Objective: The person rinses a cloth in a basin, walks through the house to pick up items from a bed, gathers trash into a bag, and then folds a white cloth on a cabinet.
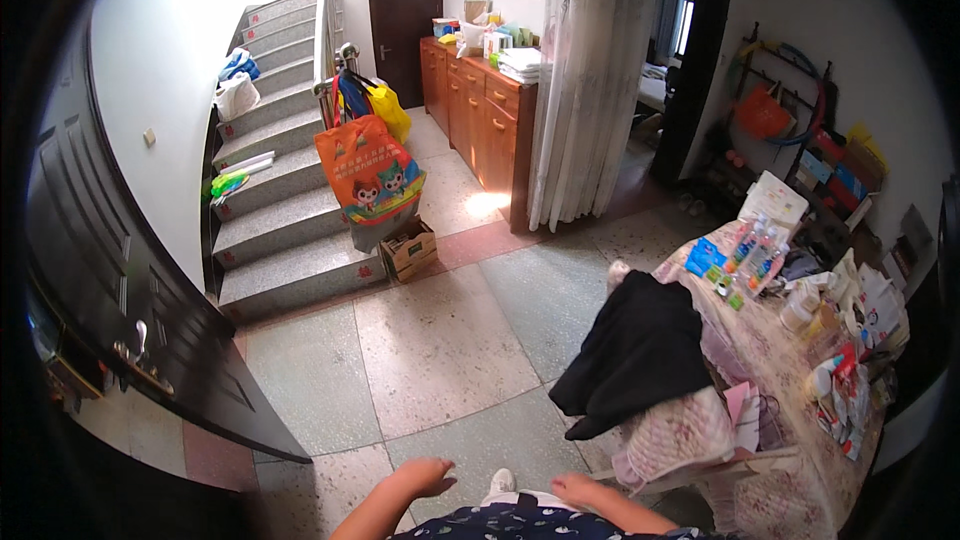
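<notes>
Both of my hands hang in front of my body at the bottom of the view. My left hand (426,477) holds nothing, its fingers slightly bent and apart. My right hand (576,490) is near a pink quilted seat cushion (679,435) and touches nothing that I can see; its fingers are partly hidden. A black garment (637,349) lies draped over the chair beside the table. The table wears a floral cloth (787,382) and bears plastic-wrapped bottles (754,255), a blue packet (706,257) and several bags. One white shoe (503,480) shows between my hands.
A dark door (217,367) stands ajar at left. Stone stairs (292,229) rise behind it, with an orange bag (371,172) on the railing post and a cardboard box (409,249) below. A wooden cabinet (480,120), a curtain (581,90) and a cluttered rack (817,157) stand beyond.
</notes>
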A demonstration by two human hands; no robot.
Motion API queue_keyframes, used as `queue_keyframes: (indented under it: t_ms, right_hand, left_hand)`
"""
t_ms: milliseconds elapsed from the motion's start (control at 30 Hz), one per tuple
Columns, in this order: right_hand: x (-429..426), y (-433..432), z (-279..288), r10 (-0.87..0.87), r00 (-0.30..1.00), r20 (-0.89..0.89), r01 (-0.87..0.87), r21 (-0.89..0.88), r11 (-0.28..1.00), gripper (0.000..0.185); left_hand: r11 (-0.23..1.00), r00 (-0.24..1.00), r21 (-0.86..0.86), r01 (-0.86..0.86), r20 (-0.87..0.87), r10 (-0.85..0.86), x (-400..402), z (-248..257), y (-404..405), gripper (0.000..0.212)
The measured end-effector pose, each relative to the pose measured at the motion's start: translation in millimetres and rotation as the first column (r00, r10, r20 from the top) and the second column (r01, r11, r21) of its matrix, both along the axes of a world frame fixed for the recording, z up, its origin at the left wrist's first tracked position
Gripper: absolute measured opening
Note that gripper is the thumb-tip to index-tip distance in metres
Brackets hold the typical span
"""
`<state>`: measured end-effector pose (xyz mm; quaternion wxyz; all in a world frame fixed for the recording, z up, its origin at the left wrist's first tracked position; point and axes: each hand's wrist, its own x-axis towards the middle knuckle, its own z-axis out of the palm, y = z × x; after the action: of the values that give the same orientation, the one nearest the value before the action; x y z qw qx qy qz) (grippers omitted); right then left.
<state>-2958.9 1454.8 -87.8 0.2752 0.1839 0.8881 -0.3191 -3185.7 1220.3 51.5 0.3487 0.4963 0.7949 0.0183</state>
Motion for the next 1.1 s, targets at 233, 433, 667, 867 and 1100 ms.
queue_keyframes:
  t_ms: [233, 433, 667, 867, 1100]
  right_hand:
    - [-197.4, 95.7, 67.2, -0.044, 0.917, -0.397, 0.033, -0.033, 0.999, 0.03]
    - [-330.0, 155.4, 53.2, -0.072, 0.906, -0.417, 0.03, -0.106, 0.994, 0.031]
    - [-440.0, 260.7, 41.5, 0.017, 0.986, -0.166, -0.002, 0.087, 0.996, 0.033]
    - [-506.0, 339.7, 62.0, -0.354, 0.882, -0.312, 0.385, 0.041, 0.922, 0.034]
    - [-557.4, 445.3, 36.2, -0.483, 0.85, -0.209, 0.508, 0.086, 0.857, 0.034]
  left_hand:
    - [0.997, 0.997, 0.027, -0.078, -0.006, 0.078, -131.5, 15.5, 87.6, 0.039]
    - [0.999, 1.0, 0.042, 0.004, 0.0, -0.004, -267.5, 7.8, 179.1, 0.037]
    - [0.998, 0.999, 0.048, 0.026, -0.043, -0.023, -453.1, 20.8, 275.8, 0.038]
    - [0.982, 0.985, 0.143, 0.121, -0.139, -0.101, -566.7, 50.1, 372.0, 0.032]
    - [0.953, 0.984, 0.264, 0.148, -0.14, -0.114, -678.8, 31.5, 499.7, 0.033]
